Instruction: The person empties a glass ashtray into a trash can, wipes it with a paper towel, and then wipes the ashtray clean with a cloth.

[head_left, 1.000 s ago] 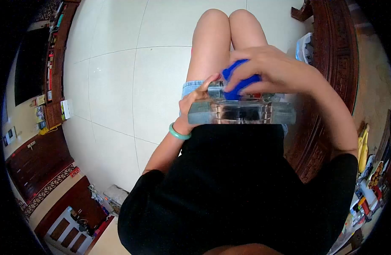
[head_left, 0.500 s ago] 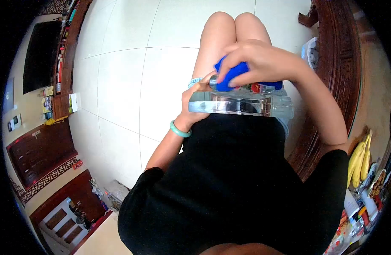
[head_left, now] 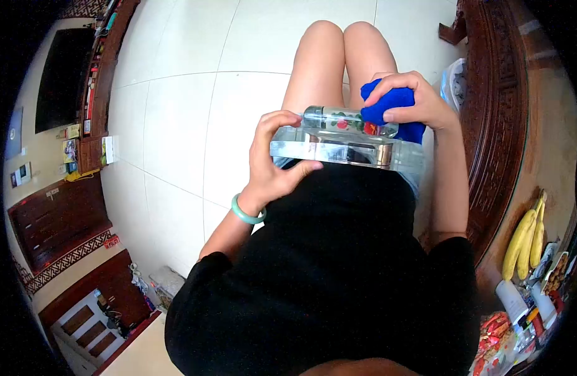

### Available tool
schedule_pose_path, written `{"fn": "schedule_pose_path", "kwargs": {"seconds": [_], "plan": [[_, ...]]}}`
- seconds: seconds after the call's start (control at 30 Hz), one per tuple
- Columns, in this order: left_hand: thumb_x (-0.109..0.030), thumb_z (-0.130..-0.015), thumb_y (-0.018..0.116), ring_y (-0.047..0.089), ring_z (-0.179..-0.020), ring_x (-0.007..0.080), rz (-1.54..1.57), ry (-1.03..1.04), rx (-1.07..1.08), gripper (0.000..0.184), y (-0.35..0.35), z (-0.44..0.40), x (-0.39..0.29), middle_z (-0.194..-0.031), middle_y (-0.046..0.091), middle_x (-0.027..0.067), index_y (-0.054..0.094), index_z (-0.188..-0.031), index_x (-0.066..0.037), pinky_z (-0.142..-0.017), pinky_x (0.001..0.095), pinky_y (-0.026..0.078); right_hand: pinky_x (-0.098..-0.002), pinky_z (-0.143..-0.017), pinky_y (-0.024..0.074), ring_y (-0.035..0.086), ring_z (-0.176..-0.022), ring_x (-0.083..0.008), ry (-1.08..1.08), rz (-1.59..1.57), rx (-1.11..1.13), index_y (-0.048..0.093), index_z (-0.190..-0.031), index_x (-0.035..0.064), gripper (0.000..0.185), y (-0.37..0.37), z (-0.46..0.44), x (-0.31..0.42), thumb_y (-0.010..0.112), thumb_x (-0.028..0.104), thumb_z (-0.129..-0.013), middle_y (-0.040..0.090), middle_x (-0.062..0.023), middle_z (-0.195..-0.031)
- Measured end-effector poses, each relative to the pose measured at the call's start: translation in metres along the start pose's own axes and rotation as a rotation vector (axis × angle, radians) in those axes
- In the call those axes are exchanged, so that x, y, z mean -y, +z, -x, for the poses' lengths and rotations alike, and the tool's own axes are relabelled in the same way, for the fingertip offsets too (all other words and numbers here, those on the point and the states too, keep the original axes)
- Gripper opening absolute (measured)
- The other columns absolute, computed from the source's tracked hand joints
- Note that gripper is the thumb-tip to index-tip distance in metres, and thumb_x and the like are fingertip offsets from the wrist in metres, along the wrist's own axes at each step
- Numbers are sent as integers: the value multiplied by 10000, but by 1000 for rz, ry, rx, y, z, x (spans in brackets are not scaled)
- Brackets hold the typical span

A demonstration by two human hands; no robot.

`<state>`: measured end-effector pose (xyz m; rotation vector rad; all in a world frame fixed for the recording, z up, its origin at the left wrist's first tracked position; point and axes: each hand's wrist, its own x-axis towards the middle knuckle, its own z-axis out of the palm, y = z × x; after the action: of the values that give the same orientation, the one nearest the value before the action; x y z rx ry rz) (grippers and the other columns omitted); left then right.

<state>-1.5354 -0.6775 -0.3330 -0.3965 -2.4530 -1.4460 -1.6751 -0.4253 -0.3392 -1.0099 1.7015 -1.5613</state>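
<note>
A clear, thick glass-like object point(head_left: 345, 152) lies across my lap, with a clear cylinder point(head_left: 329, 119) bearing red and green patterns along its far side. My left hand point(head_left: 273, 156), a green bangle on its wrist, is spread at the object's left end, thumb near the close edge and fingers on the far side. Bunched in my right hand point(head_left: 414, 103) is a blue cloth point(head_left: 389, 103), which touches the right part of the cylinder. Some of the cloth hangs down behind the object's right end.
Carved dark wood furniture point(head_left: 495, 125) runs along the right, with bananas point(head_left: 525, 244) and small items on its top. A bag-lined bin point(head_left: 453, 84) stands beside it. Pale floor tiles point(head_left: 176, 113) spread ahead and left, and a dark screen point(head_left: 64, 81) is at far left.
My right hand has moved right with the blue cloth, uncovering the patterned cylinder. The fingers of my left hand have spread wider, and its thumb now shows at the near edge.
</note>
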Motion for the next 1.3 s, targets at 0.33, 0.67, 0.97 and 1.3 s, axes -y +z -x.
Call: {"fn": "schedule_pose_path", "kwargs": {"seconds": [0.33,0.67,0.97,1.3], "plan": [[-213,-632,751,532,-877,285,-767,232,244,489,20,-32,-58,-948,546,135,536,-1014,4,-764,378,401,-263,-791,455,590,-819,-178,28,-261,-527,653,-949,41,402,28,24,-25,665,331,-672,606,-104,-902],[-73,-581,723,575,-741,264,-627,285,215,373,36,-50,-52,-851,583,99,554,-913,-47,-626,332,443,-279,-794,452,578,-866,-174,39,-382,-552,641,-984,24,401,32,30,-28,680,291,-687,604,-94,-948],[-165,-584,783,586,-713,242,-650,182,148,356,1,-33,-36,-772,607,84,577,-849,-46,-602,329,455,-293,-810,422,566,-844,-187,23,-258,-421,665,-900,49,387,23,31,-19,675,343,-647,605,-92,-902],[-229,-607,800,556,-679,214,-500,196,85,326,-2,-26,-22,-736,594,68,602,-787,-43,-598,303,436,-295,-725,450,585,-810,-196,-315,193,16,685,-863,54,410,4,17,58,793,325,-574,602,-98,-887]]}}
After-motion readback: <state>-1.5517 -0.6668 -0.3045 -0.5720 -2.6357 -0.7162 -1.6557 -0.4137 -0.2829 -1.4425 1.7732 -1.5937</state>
